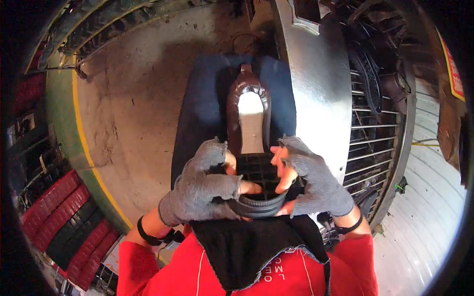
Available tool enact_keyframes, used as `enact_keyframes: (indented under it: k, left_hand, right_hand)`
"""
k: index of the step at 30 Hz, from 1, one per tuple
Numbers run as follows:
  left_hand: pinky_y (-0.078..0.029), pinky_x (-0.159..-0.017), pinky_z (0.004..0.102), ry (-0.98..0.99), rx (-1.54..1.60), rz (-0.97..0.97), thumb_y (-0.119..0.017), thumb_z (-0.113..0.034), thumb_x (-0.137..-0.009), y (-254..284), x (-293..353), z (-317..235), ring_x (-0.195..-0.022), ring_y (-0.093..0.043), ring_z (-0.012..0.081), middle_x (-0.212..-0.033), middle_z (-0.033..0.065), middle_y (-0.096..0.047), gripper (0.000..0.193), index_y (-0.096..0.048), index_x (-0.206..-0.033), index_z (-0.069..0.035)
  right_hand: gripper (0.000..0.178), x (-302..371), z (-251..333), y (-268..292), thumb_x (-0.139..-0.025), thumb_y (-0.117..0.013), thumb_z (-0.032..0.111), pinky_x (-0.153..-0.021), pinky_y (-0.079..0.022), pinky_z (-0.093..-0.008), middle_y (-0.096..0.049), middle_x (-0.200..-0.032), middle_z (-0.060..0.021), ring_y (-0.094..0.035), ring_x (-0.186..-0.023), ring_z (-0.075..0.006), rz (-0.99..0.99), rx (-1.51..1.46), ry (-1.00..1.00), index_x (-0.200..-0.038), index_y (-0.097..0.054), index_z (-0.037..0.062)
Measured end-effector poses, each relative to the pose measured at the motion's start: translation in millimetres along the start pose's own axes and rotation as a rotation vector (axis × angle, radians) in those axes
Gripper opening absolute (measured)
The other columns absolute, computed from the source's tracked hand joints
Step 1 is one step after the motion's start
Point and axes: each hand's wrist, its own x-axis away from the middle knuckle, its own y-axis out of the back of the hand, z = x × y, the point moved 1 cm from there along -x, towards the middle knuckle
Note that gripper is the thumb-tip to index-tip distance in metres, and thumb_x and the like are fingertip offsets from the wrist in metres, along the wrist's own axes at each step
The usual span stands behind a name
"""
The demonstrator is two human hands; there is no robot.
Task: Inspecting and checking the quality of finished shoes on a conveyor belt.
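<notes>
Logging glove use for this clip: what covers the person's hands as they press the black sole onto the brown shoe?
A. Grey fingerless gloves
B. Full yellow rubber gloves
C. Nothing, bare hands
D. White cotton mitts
A: the left hand and right hand wear grey knit gloves with bare fingertips showing, gripping the black sole at the heel of the brown shoe.

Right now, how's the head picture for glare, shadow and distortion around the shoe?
Head view: glare whitens the pale insole and the metal panel; the black sole between the left hand and right hand sits in shadow, its tread still readable; fisheye bends the floor's yellow line and the wire rack; the corners are black.
</notes>
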Motion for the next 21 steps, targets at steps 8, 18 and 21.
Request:
enact_keyframes:
  k: [8, 18, 21]
  left_hand:
    - [-0.047, -0.103, 0.0408, 0.388, -0.008, -0.351, -0.088, -0.015, -0.074, -10.8, -49.0, 43.7, -0.109, -0.059, 0.0312, -0.120, 0.0114, -0.068, 0.069, -0.062, -0.138, -0.004]
    - [-0.050, -0.089, 0.0380, 0.421, 0.025, -0.269, -0.084, -0.016, -0.076, 14.6, -69.9, 62.4, -0.098, -0.058, 0.0296, -0.111, 0.0109, -0.061, 0.067, -0.061, -0.138, -0.006]
    - [-0.050, -0.091, 0.0378, 0.465, 0.101, -0.209, -0.085, -0.020, -0.078, 15.3, -71.1, 62.6, -0.102, -0.059, 0.0280, -0.115, 0.0113, -0.061, 0.068, -0.059, -0.140, -0.006]
  right_hand:
    - [0.053, -57.3, -32.5, 1.2, -0.076, -0.089, 0.018, -0.098, -0.041, -0.0318, -0.054, -0.107, -0.0021, -0.051, -0.106, -0.0164, -0.569, -0.478, -0.338, -0.119, -0.062, 0.0045]
    - [0.065, -74.7, -68.0, 26.5, -0.075, -0.088, 0.030, -0.089, -0.039, -0.0306, -0.051, -0.107, -0.0033, -0.047, -0.098, -0.0165, -0.412, -0.223, -0.162, -0.128, -0.058, 0.0063]
    - [0.074, -84.0, -62.9, 33.7, -0.076, -0.085, 0.038, -0.084, -0.039, -0.0305, -0.051, -0.103, -0.0037, -0.047, -0.093, -0.0169, -0.425, -0.345, -0.269, -0.136, -0.059, 0.0041]
